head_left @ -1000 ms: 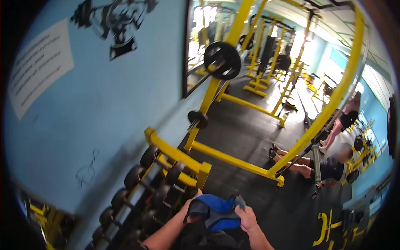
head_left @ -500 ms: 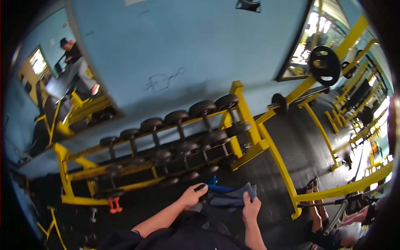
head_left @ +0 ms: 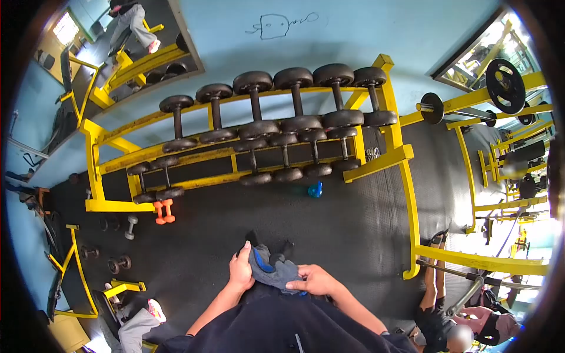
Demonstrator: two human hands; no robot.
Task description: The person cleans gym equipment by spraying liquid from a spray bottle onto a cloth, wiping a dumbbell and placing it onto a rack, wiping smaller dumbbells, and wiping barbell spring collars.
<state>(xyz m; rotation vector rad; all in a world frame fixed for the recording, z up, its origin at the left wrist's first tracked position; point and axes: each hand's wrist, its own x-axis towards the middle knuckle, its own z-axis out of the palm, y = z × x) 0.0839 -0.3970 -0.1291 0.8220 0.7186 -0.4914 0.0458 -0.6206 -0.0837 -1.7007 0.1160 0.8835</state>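
- At the far left, a yellow frame (head_left: 85, 273) stood on the black floor (head_left: 200, 247), with dark dumbbells (head_left: 119, 263) and a grey dumbbell (head_left: 130, 227) lying near it.
- Below these, a leg in grey trousers (head_left: 136, 329) showed, a bright shoe (head_left: 156, 310) at its end.
- By the left foot of a yellow rack (head_left: 94, 170) sat a pair of orange dumbbells (head_left: 164, 212); the rack carried black dumbbells (head_left: 254, 97) on two levels.
- At the lower middle, the left hand (head_left: 240, 269) gripped the left edge of a grey-and-blue cloth (head_left: 269, 274), thumb raised along it, most fingers hidden behind.
- Between the two hands, above the floor and in front of the wearer's dark top (head_left: 265, 326), the cloth was bunched and creased.
- On its right side, the right hand (head_left: 315, 279) pinched the fabric between thumb and bent fingers.
- Beyond the hands, near the rack's right end, a blue object (head_left: 315, 189) lay on the floor, too small to identify.
- Farther right, round black plates (head_left: 437, 109) sat by a yellow stand (head_left: 410, 229), and a person's bare legs (head_left: 431, 279) stretched out near its base.
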